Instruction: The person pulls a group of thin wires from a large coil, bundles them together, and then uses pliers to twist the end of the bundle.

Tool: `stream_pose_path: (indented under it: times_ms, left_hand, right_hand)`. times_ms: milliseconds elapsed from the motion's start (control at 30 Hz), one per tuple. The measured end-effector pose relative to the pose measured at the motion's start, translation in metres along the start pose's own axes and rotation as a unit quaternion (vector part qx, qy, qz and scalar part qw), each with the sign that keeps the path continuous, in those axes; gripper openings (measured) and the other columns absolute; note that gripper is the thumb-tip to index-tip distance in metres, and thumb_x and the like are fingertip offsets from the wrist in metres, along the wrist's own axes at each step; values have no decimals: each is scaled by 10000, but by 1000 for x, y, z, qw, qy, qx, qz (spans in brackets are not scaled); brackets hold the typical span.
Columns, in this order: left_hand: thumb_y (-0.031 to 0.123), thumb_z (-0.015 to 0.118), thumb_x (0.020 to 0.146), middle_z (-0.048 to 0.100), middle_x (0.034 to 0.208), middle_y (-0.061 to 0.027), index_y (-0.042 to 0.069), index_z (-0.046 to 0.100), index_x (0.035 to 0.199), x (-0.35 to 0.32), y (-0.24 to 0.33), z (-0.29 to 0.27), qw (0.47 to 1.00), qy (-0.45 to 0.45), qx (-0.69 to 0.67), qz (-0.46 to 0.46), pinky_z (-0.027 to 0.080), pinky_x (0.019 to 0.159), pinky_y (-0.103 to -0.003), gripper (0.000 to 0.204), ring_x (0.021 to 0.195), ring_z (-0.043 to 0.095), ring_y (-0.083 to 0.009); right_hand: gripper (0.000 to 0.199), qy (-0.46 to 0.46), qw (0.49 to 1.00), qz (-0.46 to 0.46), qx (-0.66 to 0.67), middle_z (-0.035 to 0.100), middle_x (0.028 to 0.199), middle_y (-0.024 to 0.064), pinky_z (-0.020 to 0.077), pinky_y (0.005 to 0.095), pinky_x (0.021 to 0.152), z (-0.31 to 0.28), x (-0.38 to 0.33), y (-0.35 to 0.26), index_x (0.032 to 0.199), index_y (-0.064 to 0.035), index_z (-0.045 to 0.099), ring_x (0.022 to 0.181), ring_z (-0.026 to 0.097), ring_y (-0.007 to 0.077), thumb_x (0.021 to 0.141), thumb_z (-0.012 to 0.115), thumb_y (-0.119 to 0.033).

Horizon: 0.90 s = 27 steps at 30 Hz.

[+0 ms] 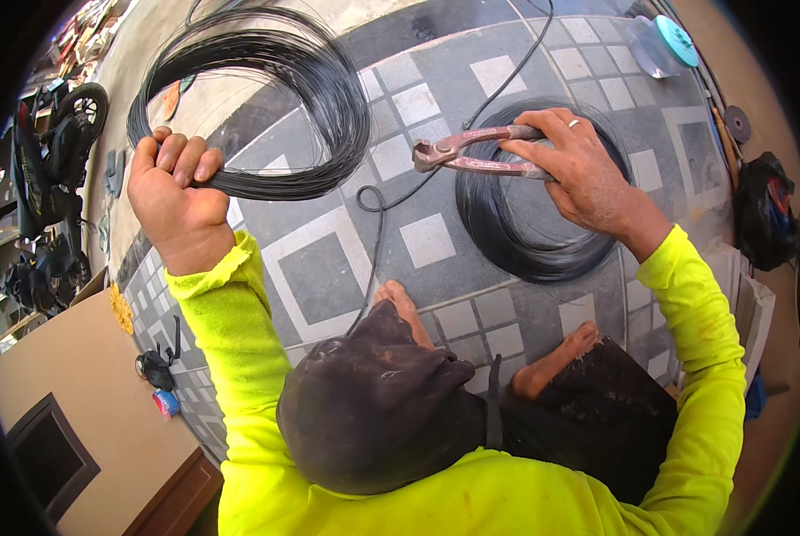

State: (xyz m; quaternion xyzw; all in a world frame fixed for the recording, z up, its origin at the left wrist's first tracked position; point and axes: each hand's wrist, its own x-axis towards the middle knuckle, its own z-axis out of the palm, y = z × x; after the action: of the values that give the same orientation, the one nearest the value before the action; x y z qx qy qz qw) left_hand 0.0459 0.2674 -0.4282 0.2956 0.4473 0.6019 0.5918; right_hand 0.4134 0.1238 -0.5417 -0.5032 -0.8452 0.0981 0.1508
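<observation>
Grey-and-white patterned floor tiles [315, 268] fill the ground under a seated person in a bright yellow long-sleeved top, bare feet stretched forward. Doing this step well, as I judge it, means keeping the gathered strands taut and bunched so that the cutter meets one clean spot, with its head square to the wire rather than skewed. The left hand [178, 192] is closed in a firm fist around the lower arc of a raised coil of thin black wire [266, 98], lifting it clear of the tiles. The right hand [579, 165] is wrapped around the handles of reddish end-cutting pincers [458, 152], fingers curled tight; the head points left toward a loose strand, and whether it bites on anything I cannot tell. A second coil of black wire [530, 219] lies flat on the floor just under that hand.
</observation>
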Motion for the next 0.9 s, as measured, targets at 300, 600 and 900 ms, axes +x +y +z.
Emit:
stream_pose_path:
  times_ms: [300,600,900]
  left_hand:
    - [175,373,1059,326,612,66,58,494,951,-5,12,4,1000,-21,-9,9,282,480,-247,200,485,276,-56]
    - [167,374,1055,331,611,69,62,495,953,-5,13,-2,1000,-15,-15,6,284,475,-246,189,479,279,-57]
    - [164,370,1052,345,608,65,66,501,932,-5,12,-4,1000,-9,-20,9,287,473,-247,203,474,289,-59]
  right_hand:
    - [444,112,993,6,-28,461,1400,162,239,515,1133,73,35,-22,1249,-96,651,1342,399,333,824,617,28]
    - [418,116,992,10,-40,454,1400,162,240,513,1120,90,45,-27,1228,-89,659,1342,389,327,818,629,-11]
    - [343,115,993,-13,-14,523,1307,153,336,478,1067,97,45,-33,1183,-95,667,1261,470,332,847,619,-51]
